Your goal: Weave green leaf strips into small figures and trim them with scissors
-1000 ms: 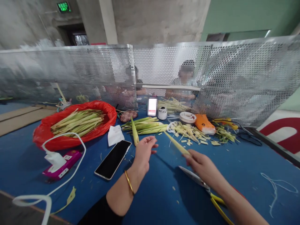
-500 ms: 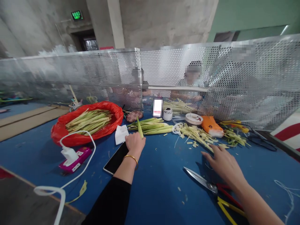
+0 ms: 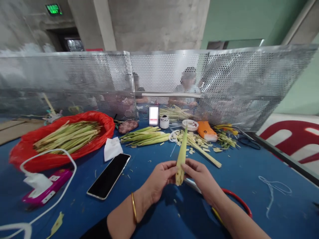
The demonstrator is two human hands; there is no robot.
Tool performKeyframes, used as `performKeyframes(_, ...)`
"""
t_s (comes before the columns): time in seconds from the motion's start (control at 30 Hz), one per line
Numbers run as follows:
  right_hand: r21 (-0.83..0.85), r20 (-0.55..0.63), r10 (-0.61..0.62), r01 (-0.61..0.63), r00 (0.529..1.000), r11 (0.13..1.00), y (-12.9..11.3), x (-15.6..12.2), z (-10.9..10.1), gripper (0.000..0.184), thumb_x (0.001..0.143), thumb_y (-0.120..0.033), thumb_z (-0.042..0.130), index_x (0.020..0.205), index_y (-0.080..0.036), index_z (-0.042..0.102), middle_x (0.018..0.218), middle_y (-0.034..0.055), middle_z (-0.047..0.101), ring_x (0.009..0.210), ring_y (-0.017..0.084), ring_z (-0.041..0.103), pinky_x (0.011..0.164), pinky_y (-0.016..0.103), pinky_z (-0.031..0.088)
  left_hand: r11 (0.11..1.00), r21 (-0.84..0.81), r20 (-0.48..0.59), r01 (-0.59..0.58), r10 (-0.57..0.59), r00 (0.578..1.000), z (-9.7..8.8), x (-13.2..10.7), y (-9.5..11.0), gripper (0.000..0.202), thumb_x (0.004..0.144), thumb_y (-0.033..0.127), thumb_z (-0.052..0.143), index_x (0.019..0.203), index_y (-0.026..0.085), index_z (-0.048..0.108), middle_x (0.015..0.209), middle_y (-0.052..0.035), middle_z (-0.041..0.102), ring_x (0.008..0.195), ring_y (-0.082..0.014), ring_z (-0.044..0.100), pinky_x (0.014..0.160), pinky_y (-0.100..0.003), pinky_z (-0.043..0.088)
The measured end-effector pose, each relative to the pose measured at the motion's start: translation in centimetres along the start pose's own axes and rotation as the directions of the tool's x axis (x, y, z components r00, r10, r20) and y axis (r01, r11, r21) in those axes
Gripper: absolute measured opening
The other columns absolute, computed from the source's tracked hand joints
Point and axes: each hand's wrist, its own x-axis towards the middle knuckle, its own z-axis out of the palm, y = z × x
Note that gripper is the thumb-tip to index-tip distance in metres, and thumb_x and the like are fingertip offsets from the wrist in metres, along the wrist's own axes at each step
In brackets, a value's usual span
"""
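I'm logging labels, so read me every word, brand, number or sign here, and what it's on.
No text is legible:
Green lit sign: characters too blurred.
Orange packet: mark too small.
White jar: markings too small.
White roll: red marking unreadable.
Upright white card: blurred out.
Red and white panel: cut off, no clear letters.

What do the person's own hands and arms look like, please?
The left hand wears no glove; a smooth gold-coloured bangle circles its wrist, and a black sleeve shows farther back. The right hand is also gloveless, with no bracelet or sleeve visible along its forearm.
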Motion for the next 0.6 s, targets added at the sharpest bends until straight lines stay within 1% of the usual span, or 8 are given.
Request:
performKeyframes(0.03, 0.080, 0.005, 0.042, -0.042, 0.999, 0.996, -0.03, -0.05, 0.30, 0.041, 0.071, -0.054, 0.070, 0.087, -0.016, 0.070, 0.074, 0.0045, 0.070, 0.065, 0.020, 0.063, 0.063, 0.032, 0.050, 1.000, -0.013, 0.017, 0.016, -0.016, 1.000, 0.21, -0.07, -0.26, 0.039, 0.077, 0.038, 0.069, 0.104, 0.009, 0.068, 0.081, -0.0106, 0.070, 0.070, -0.0139, 0.063, 0.066, -0.023, 0.048)
performKeyframes(0.1, 0.159, -0.021, 0.083, -0.079, 0.996, 0.984, -0.11, -0.15, 0.64, 0.040, 0.065, -0.051, 0.076, 0.081, -0.015, 0.069, 0.069, 0.0027, 0.067, 0.061, 0.017, 0.059, 0.060, 0.030, 0.048, 1.000, -0.005, 0.009, 0.030, -0.030, 1.000, 0.39, -0.17, -0.44, 0.039, 0.077, 0.039, 0.069, 0.102, 0.009, 0.067, 0.081, -0.0100, 0.069, 0.071, -0.0136, 0.063, 0.067, -0.023, 0.048)
performKeyframes(0.17, 0.164, -0.063, 0.084, -0.072, 0.995, 0.984, -0.21, -0.25, 0.69, 0.037, 0.061, -0.045, 0.079, 0.078, -0.015, 0.068, 0.070, 0.0023, 0.067, 0.064, 0.017, 0.058, 0.062, 0.029, 0.047, 0.999, 0.046, -0.044, 0.028, -0.026, 0.999, 0.49, -0.22, -0.44, 0.040, 0.070, 0.036, 0.076, 0.100, 0.011, 0.065, 0.081, -0.0079, 0.069, 0.072, -0.0139, 0.063, 0.065, -0.023, 0.048)
performKeyframes(0.27, 0.095, -0.111, 0.065, -0.055, 0.992, 0.994, -0.31, -0.33, 0.57, 0.031, 0.063, -0.042, 0.077, 0.074, -0.015, 0.067, 0.067, 0.0005, 0.064, 0.062, 0.015, 0.054, 0.059, 0.027, 0.043, 0.978, 0.207, -0.178, 0.013, 0.024, 0.984, 0.70, -0.26, -0.56, 0.042, 0.055, 0.026, 0.084, 0.088, 0.013, 0.063, 0.074, -0.0025, 0.066, 0.063, -0.0131, 0.060, 0.056, -0.023, 0.048)
performKeyframes(0.33, 0.058, -0.116, 0.065, -0.058, 0.991, 0.997, -0.31, -0.32, 0.50, 0.030, 0.066, -0.042, 0.074, 0.074, -0.015, 0.065, 0.066, -0.0001, 0.063, 0.059, 0.014, 0.052, 0.055, 0.026, 0.040, 0.958, 0.288, -0.232, 0.002, 0.068, 0.970, 0.78, -0.27, -0.67, 0.032, 0.057, 0.027, 0.081, 0.080, 0.014, 0.061, 0.069, -0.0016, 0.065, 0.060, -0.0129, 0.059, 0.054, -0.023, 0.048)
performKeyframes(0.4, 0.046, -0.105, 0.062, -0.058, 0.992, 0.997, -0.28, -0.27, 0.48, 0.029, 0.067, -0.042, 0.073, 0.076, -0.016, 0.065, 0.068, 0.0005, 0.064, 0.061, 0.014, 0.053, 0.055, 0.025, 0.040, 0.952, 0.305, -0.238, -0.001, 0.077, 0.968, 0.75, -0.25, -0.71, 0.025, 0.065, 0.032, 0.075, 0.076, 0.013, 0.063, 0.067, -0.0030, 0.065, 0.060, -0.0135, 0.061, 0.056, -0.024, 0.049)
performKeyframes(0.5, 0.028, -0.111, 0.050, -0.047, 0.993, 0.999, -0.15, -0.23, 0.50, 0.030, 0.067, -0.042, 0.072, 0.076, -0.015, 0.064, 0.068, 0.0014, 0.064, 0.062, 0.015, 0.054, 0.056, 0.026, 0.040, 0.953, 0.304, -0.249, 0.001, 0.078, 0.965, 0.60, -0.17, -0.71, 0.027, 0.070, 0.038, 0.069, 0.075, 0.012, 0.066, 0.064, -0.0040, 0.066, 0.057, -0.0136, 0.061, 0.055, -0.024, 0.049)
performKeyframes(0.6, 0.013, -0.126, 0.061, -0.060, 0.990, 0.998, -0.03, -0.27, 0.52, 0.032, 0.067, -0.044, 0.072, 0.075, -0.015, 0.064, 0.065, 0.0018, 0.063, 0.060, 0.015, 0.052, 0.056, 0.026, 0.041, 0.949, 0.314, -0.282, -0.006, 0.100, 0.954, 0.53, -0.08, -0.80, 0.029, 0.069, 0.040, 0.068, 0.075, 0.012, 0.068, 0.063, -0.0039, 0.066, 0.052, -0.0133, 0.061, 0.053, -0.024, 0.048)
